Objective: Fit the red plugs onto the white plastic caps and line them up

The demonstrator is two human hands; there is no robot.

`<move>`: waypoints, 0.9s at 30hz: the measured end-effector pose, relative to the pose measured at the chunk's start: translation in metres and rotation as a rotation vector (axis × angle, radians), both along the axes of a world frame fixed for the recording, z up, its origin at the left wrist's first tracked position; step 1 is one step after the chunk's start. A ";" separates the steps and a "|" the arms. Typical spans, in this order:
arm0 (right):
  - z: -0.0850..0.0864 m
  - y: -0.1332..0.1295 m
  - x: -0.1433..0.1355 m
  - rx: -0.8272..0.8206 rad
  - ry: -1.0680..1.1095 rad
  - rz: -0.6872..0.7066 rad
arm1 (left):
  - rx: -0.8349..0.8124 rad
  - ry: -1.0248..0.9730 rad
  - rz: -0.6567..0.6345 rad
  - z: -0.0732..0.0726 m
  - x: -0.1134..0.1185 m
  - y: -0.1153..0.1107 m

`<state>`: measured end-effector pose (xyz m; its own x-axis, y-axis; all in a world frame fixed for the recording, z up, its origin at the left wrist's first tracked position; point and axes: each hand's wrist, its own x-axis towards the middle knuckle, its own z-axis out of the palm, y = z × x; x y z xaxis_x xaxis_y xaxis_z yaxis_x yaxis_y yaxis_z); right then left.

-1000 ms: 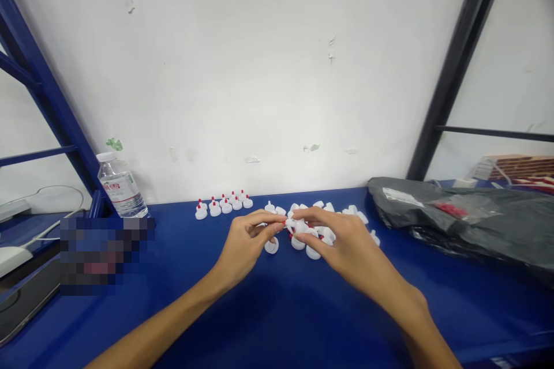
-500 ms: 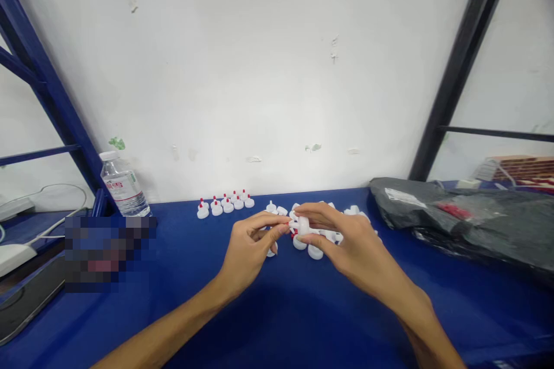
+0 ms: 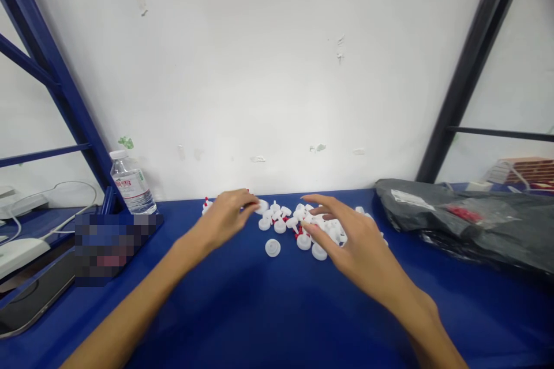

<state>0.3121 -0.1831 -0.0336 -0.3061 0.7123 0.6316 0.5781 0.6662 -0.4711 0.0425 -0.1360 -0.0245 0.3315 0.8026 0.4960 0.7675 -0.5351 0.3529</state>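
My left hand is closed round a white nozzle cap, whose wide base shows past the fingertips. Its tip is hidden in the fingers. Behind that hand stands a group of red-tipped caps, mostly covered by it; one red-tipped cap shows at the left. My right hand is open, thumb and fingers apart, over a pile of white nozzle caps. Small red tips lie among the pile. A single white cap lies flat in front of the pile.
At the left stand a water bottle, a dark phone and a white power strip with cables. A grey plastic bag with a small packet of red pieces lies right. The blue table meets a white wall.
My hands have parted. The left carried the white nozzle cap leftward to the red-tipped group; the right let go of it and opened over the pile. The view shifted slightly.
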 end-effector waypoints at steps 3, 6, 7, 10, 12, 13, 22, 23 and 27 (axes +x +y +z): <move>0.001 -0.001 0.000 0.050 0.048 -0.032 | -0.114 0.380 0.232 0.002 -0.053 0.023; 0.000 -0.001 0.000 0.087 0.067 -0.033 | -0.297 0.496 0.485 -0.007 -0.095 0.039; 0.000 -0.001 0.000 0.096 0.067 -0.031 | -0.329 0.500 0.537 -0.011 -0.104 0.042; 0.000 -0.001 0.000 0.107 0.066 -0.030 | -0.405 0.478 0.595 -0.020 -0.117 0.048; 0.000 -0.001 0.000 0.112 0.062 -0.027 | -0.457 0.451 0.603 -0.020 -0.118 0.049; 0.000 0.000 0.000 0.115 0.060 -0.025 | -0.479 0.436 0.607 -0.020 -0.117 0.049; 0.000 -0.001 0.000 0.125 0.029 -0.018 | -0.560 0.376 0.668 -0.021 -0.113 0.050; 0.000 -0.001 0.000 0.124 0.027 -0.016 | -0.560 0.383 0.678 -0.019 -0.113 0.049; 0.001 0.000 0.000 0.126 0.036 -0.013 | -0.355 0.439 0.807 -0.005 -0.099 0.038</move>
